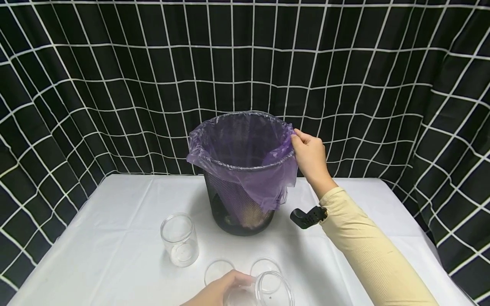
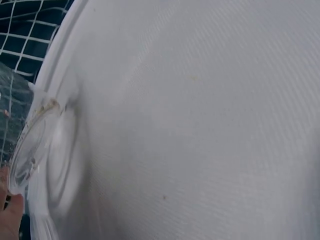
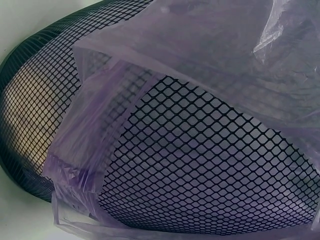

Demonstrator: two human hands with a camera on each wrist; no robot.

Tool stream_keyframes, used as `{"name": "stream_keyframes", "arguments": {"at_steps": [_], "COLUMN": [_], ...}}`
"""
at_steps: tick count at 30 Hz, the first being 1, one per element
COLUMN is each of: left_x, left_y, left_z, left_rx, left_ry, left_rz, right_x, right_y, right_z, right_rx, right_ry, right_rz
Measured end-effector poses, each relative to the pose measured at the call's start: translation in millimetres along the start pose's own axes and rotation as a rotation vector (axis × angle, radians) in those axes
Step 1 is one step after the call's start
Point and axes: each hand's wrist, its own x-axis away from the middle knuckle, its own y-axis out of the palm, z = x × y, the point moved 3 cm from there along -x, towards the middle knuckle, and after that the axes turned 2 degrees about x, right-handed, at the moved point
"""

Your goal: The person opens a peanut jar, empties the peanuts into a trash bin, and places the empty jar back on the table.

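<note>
In the head view, my right hand (image 1: 311, 155) pinches the edge of a thin purple bin bag (image 1: 260, 187) at the right side of the rim. The bag lines a black mesh waste bin (image 1: 222, 199) and hangs over its outside. My left hand (image 1: 223, 289) grips a clear jar (image 1: 274, 289) at the bottom edge, its mouth tilted to the right. The left wrist view shows the jar (image 2: 32, 145) with brownish specks on it, and a bit of the left hand (image 2: 11, 215). Bag folds (image 3: 225, 65) cover part of the mesh (image 3: 200, 150) in the right wrist view.
Another clear jar (image 1: 180, 240) stands upright left of the bin. Two clear round discs, a left one (image 1: 219, 267) and a right one (image 1: 264, 264), lie near the front on the white tablecloth (image 1: 115, 238). A black grid-patterned curtain (image 1: 153, 63) surrounds the table.
</note>
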Motion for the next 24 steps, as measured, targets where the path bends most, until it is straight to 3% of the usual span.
{"name": "stream_keyframes", "arguments": {"at_steps": [4,12,19,24], "left_x": [3.9,2.2,4.2,7.0], "left_y": [-6.6,-10.1,-18.1,-21.0], "left_z": [-6.3,-8.1,-9.7,-4.3], "left_rx": [0.124,0.158,-0.005,-0.069], "left_ry": [0.073,0.032,-0.096,-0.107], "left_rz": [-0.069,-0.097,-0.072,-0.069], "right_x": [0,1,2,1], "right_y": [0,-2,-3,0], "right_z": [1,0,0,0], "right_rx": [-0.002,0.009,0.005,0.006], "right_ry": [0.002,0.004,0.010,0.010], "right_rz": [-0.003,0.004,0.003,-0.003]}}
